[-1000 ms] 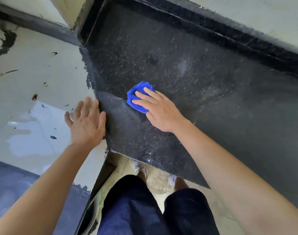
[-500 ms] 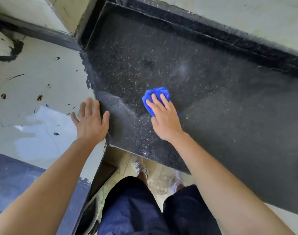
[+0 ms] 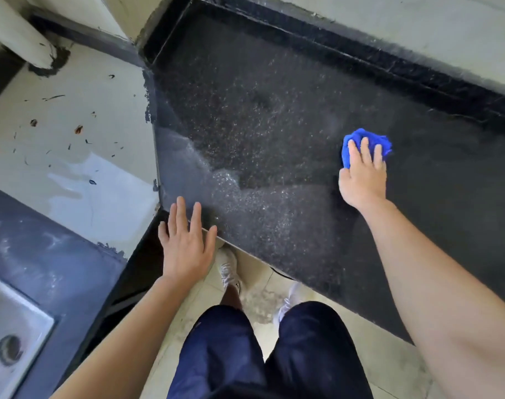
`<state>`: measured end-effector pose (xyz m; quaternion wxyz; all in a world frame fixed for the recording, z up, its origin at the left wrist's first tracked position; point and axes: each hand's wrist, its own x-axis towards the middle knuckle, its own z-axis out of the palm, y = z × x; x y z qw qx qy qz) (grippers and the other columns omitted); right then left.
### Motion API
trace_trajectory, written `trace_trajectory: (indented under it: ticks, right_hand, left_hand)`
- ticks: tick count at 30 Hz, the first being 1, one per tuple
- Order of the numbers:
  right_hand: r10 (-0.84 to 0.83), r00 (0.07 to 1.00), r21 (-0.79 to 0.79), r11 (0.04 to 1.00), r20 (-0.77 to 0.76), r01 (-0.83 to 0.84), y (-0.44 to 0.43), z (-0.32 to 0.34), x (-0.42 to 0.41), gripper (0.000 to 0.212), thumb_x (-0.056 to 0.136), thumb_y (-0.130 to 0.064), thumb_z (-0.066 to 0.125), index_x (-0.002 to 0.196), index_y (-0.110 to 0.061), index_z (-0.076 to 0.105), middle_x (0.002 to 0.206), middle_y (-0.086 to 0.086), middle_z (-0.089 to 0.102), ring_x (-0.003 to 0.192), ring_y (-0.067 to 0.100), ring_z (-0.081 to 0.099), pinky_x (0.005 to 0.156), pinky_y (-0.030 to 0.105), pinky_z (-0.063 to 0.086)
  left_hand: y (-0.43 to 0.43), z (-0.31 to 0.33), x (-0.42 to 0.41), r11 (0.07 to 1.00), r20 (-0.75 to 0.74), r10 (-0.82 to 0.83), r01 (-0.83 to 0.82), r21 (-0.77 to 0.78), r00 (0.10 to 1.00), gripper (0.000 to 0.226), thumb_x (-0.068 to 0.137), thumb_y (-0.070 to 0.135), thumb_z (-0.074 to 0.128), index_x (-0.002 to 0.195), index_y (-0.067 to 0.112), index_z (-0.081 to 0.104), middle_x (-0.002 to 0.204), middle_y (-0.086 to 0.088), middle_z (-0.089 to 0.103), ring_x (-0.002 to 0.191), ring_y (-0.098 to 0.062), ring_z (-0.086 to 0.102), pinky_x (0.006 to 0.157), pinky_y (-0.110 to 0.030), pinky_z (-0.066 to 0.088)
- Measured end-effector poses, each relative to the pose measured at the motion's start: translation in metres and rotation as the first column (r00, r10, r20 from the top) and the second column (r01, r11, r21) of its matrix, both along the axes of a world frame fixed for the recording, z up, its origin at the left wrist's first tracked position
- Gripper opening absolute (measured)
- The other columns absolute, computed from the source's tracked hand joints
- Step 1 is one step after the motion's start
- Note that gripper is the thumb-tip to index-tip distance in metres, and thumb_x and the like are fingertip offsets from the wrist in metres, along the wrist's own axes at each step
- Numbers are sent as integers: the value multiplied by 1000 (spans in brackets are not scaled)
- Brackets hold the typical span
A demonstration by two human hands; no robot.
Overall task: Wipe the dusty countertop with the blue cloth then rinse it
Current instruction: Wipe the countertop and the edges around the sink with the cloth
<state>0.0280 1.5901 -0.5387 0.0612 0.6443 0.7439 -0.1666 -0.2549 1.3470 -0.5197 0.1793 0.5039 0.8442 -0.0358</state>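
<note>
The black speckled countertop (image 3: 274,116) fills the middle and right of the head view, with a paler dusty band along its near left edge. A bunched blue cloth (image 3: 382,142) lies on it at the right. My right hand (image 3: 363,174) presses flat on the cloth with straight fingers, covering its near half. My left hand (image 3: 185,240) is spread open over the counter's near left corner, fingers straight, holding nothing.
A pale speckled surface (image 3: 72,133) with dark flecks adjoins the counter on the left. A metal sink (image 3: 12,341) with a drain sits at the lower left. A raised black ledge (image 3: 360,61) runs along the back. My legs and shoes stand on the tiled floor (image 3: 389,367) below.
My right hand has slid the blue cloth to the right across the counter, leaving a darker wiped patch. My left hand has shifted from the pale surface to the counter's near corner.
</note>
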Motion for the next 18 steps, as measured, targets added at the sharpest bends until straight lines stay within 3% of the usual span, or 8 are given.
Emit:
trace_trajectory:
  ticks: [3, 6, 11, 13, 15, 18]
  right_hand:
    - [212, 976, -6, 977, -42, -212, -43, 2, -53, 67, 97, -27, 43, 158, -21, 15, 167, 6, 7, 152, 37, 3, 122, 51, 12]
    - [458, 887, -7, 888, -66, -459, -90, 5, -86, 67, 98, -30, 44, 158, -20, 17, 166, 6, 9, 152, 36, 3, 122, 52, 11]
    - [691, 717, -22, 719, -96, -695, -88, 7, -51, 63, 98, -28, 41, 158, -25, 20, 166, -1, 15, 153, 28, 9, 123, 45, 12]
    - [674, 736, 11, 738, -59, -675, -62, 5, -11, 64, 92, -30, 46, 154, -22, 31, 162, 3, 26, 149, 30, 22, 118, 48, 24]
    - [542, 840, 37, 840, 3, -542, -32, 0, 39, 68, 86, -37, 46, 151, -17, 35, 160, 9, 31, 145, 35, 27, 111, 51, 31]
    - [239, 971, -27, 970, -28, -240, -12, -2, 100, 76, 86, -46, 30, 157, -20, 23, 165, 6, 16, 151, 33, 11, 121, 52, 16]
  left_hand:
    - [-17, 2, 25, 999, -4, 38, -38, -32, 999, 66, 102, 51, 30, 157, 17, 20, 165, -12, 1, 152, -28, -2, 119, -57, 10]
    - [-25, 2, 40, 997, -3, 35, -35, -64, 999, 68, 100, 54, 26, 158, 18, 16, 166, -7, -1, 153, -24, -5, 120, -56, 8]
    - [-21, 2, 58, 999, -4, -2, 2, -35, 1000, 71, 99, 59, 26, 159, 23, 10, 166, -6, -5, 153, -24, -8, 120, -57, 6]
    - [-13, 3, 61, 999, -2, -1, 1, -38, 1000, 73, 99, 62, 25, 159, 25, 7, 166, -6, -8, 152, -23, -11, 121, -56, 4]
    - [-5, 0, 63, 997, -2, -13, 13, -75, 1000, 74, 98, 65, 22, 158, 27, 4, 166, -3, -11, 152, -22, -14, 121, -55, 1]
    - [1, -6, 66, 992, 25, 1, 2, -129, 1000, 76, 96, 68, 22, 158, 28, 1, 166, -1, -12, 152, -21, -15, 121, -55, 1]
